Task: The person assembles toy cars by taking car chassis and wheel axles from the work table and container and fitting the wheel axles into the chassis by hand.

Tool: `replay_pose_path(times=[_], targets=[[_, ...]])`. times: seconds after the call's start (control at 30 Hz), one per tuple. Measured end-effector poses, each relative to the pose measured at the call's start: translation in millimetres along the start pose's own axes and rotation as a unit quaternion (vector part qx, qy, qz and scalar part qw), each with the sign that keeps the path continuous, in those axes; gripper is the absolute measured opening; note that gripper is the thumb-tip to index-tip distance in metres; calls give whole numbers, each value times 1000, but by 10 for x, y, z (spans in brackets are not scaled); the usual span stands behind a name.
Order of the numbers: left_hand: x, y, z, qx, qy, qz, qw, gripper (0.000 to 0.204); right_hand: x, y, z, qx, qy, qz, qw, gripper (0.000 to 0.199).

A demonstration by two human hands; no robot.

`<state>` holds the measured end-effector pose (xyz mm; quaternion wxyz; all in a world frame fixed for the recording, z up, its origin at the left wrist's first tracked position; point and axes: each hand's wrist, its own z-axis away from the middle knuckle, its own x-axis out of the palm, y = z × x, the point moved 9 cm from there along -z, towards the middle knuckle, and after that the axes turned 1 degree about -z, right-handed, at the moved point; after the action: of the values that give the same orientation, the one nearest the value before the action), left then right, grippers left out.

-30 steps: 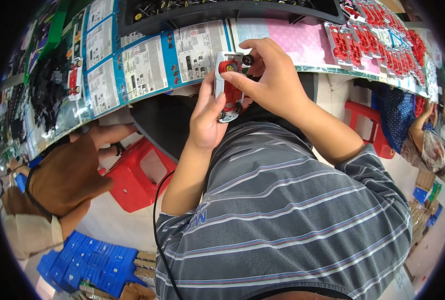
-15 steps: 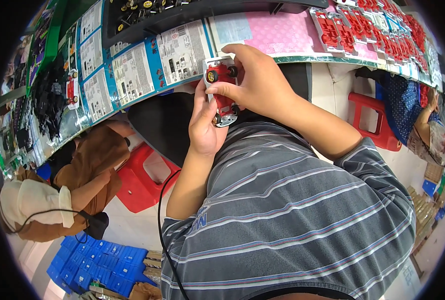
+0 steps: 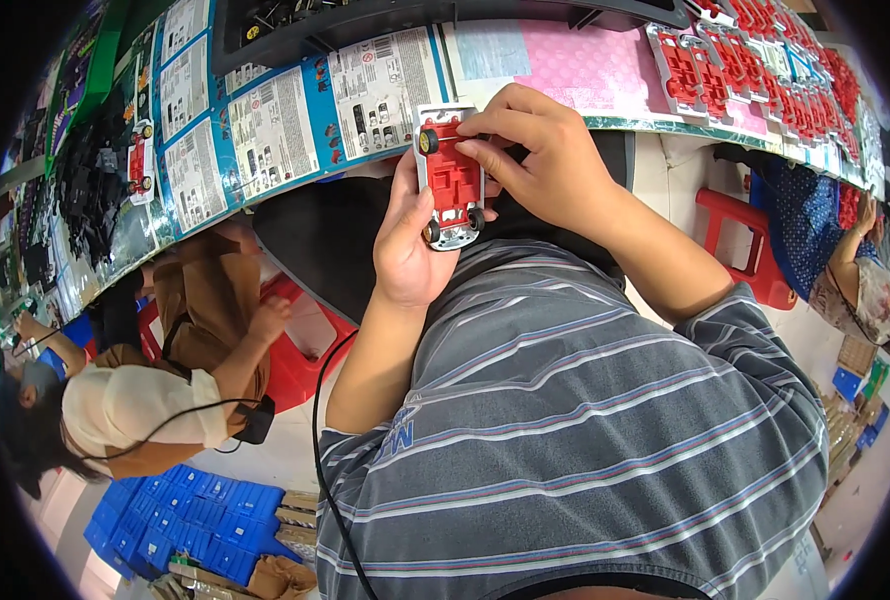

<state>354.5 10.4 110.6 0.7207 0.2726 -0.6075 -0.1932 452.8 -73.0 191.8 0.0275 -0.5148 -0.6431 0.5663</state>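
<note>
The left hand (image 3: pixel 411 258) clasps a red-and-white toy car (image 3: pixel 455 184), underside up; at its far end, the right hand (image 3: pixel 550 152) curls thumb and forefinger, whether pinching anything I cannot tell.

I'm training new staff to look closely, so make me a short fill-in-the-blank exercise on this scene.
1. The left hand holds a toy car whose visible underside is mostly ____ in colour.
2. The right hand has its fingertips at the car's ____ end, as pictured.
3. Rows of red-and-white toy parts lie toward the table's ____ end.
4. The plastic pile at lower left is coloured ____.

Missing words: red; upper; right; blue.
</note>
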Motion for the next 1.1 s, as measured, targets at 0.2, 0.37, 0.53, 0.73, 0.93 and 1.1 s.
replay_pose_path(times=[0.2,0.37,0.53,0.73,0.93,1.1], targets=[[-50,22,-15,-8,1,11,1000,67,45,-62,-60,-36,-10,52,998,15],[-78,20,7,-16,3,49,999,65,78,-289,-55,-145,-14,186,972,19],[-59,9,17,-15,4,48,999,65,115,-214,-76,-97,-57,176,978,23],[-58,22,29,-15,-2,62,998,64,69,-167,-85,-34,-76,66,994,24],[-23,63,27,-11,-15,57,998,64,39,-161,-85,-37,-60,43,997,26],[-44,21,34,-22,-16,55,998,65,42,-202,-66,-51,-68,62,994,24]])
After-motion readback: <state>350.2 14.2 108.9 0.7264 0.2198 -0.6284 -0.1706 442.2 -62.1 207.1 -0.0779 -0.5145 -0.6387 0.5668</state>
